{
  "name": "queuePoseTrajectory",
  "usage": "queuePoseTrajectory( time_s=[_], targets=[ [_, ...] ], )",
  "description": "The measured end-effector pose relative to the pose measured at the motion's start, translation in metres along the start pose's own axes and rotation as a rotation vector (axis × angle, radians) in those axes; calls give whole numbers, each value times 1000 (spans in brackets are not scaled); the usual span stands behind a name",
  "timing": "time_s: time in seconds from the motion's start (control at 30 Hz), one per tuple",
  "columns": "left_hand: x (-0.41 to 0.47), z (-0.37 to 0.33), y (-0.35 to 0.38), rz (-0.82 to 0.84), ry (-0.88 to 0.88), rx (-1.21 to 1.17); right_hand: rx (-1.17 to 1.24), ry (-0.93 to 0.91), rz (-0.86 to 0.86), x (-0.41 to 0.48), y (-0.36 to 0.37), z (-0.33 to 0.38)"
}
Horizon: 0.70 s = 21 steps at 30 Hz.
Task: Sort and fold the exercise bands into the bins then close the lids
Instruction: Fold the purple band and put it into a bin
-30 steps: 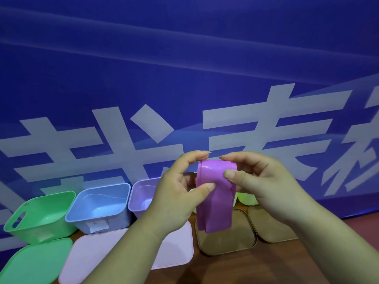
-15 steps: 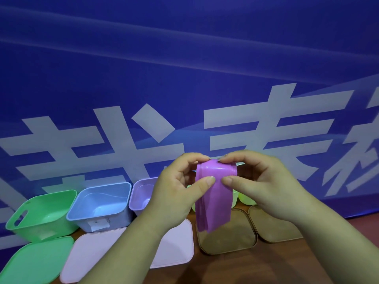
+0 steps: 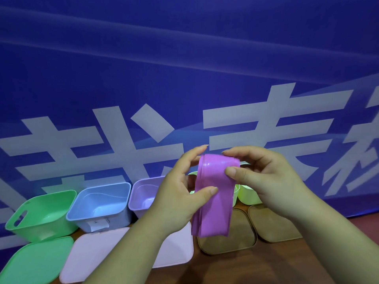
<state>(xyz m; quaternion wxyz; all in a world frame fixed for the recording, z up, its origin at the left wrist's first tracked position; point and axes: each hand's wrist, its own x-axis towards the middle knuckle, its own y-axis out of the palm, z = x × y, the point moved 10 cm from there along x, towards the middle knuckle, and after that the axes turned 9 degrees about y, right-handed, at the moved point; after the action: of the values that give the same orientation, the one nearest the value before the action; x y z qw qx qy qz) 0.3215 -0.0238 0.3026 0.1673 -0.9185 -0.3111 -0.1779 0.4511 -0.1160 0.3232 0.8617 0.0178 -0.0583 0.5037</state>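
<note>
The folded purple band [image 3: 214, 197] is held above the brown lid [image 3: 227, 240]. It is pinched by the left hand [image 3: 180, 193] and gripped at its top fold by the right hand [image 3: 264, 177].

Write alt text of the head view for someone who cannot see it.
A left hand and right hand pinch a folded purple rubber exercise band before a blue banner. Below, an open green plastic bin, blue bin and lilac bin stand behind lids on a wooden table.
</note>
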Motion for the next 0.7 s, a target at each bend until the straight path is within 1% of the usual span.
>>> queuePoseTrajectory(
  time_s=[0.23,0.4,0.6,0.7],
  targets=[
    [3,1,-1,-25,32,38,-4,52,35,1,3,-8],
    [3,-4,0,-6,65,79,-61,62,71,3,5,-8],
    [5,-1,-3,-17,57,33,-84,61,92,3,6,-12],
    [6,0,-5,-18,54,-12,-141,8,73,2,3,-9]
  ],
)
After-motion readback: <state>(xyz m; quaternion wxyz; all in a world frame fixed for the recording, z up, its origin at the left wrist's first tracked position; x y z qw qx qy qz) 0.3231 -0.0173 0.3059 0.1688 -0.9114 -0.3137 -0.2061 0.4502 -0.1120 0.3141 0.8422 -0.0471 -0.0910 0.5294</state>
